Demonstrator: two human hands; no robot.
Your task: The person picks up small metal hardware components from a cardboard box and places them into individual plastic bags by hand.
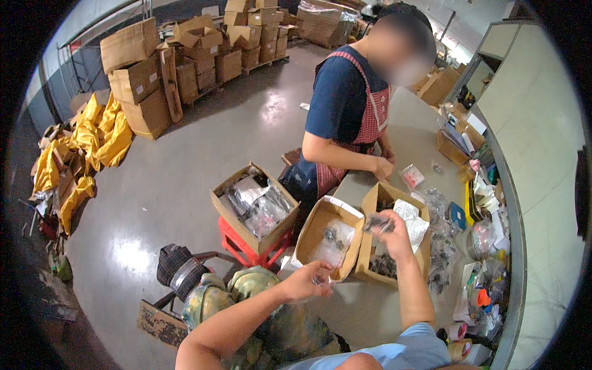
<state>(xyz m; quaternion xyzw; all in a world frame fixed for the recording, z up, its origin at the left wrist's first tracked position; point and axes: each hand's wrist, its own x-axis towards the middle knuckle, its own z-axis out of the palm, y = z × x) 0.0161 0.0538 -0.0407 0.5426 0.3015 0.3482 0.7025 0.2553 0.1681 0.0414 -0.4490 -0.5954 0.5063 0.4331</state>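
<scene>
Floor: the grey floor (185, 154) is spreading over the left and far side, shining where light is striking it.
Wall: a pale panel (536, 123) is closing off the right.
Table: the grey tabletop (364, 305) is running from near to far, carrying clutter along its right edge.
Stacks: cardboard boxes (145, 80) are standing piled at far left.
Co-worker: a person (339, 92) in a dark blue shirt and red checked apron is standing beyond the cartons, holding both hands close together over the table.
Sacks: yellow sacks (98, 129) are lying heaped at left.
Cloth: camouflage-patterned cloth (256, 280) is bulging at near left, the left forearm crossing before it.
Left box: an open box (277, 233) of bagged items is sitting on a red stool (246, 254).
Right carton: this carton (372, 200) is holding dark parts (382, 265), white paper (414, 228) partly covering its contents.
Middle carton: this carton (314, 228) is holding a clear bag (336, 237) with dark contents.
Bags: clear plastic bags (441, 246) are crowding the right carton's right side.
Right hand: it (394, 237) is pinching a dark piece (377, 223) above the right carton.
Left hand: its fingers (308, 280) are closing together on a clear plastic piece (320, 277) by the middle carton's near edge.
</scene>
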